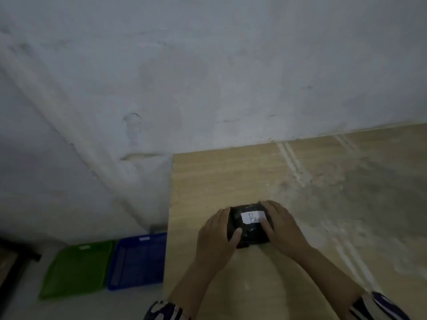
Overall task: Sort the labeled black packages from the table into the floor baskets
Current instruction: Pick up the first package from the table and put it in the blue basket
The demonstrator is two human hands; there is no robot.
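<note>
One black package (250, 227), two hands, two floor baskets: one green (76, 269), one blue (138, 262).

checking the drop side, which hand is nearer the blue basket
Left. The left hand grips the black package on the side facing the blue basket; the right hand holds the package's far side, further away.

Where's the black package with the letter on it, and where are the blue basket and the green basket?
black package (250, 234): head view, on its dark wrap below the white label.
blue basket (138, 262): head view, on its bare inside floor.
green basket (76, 271): head view, on its bare inside floor.
</note>
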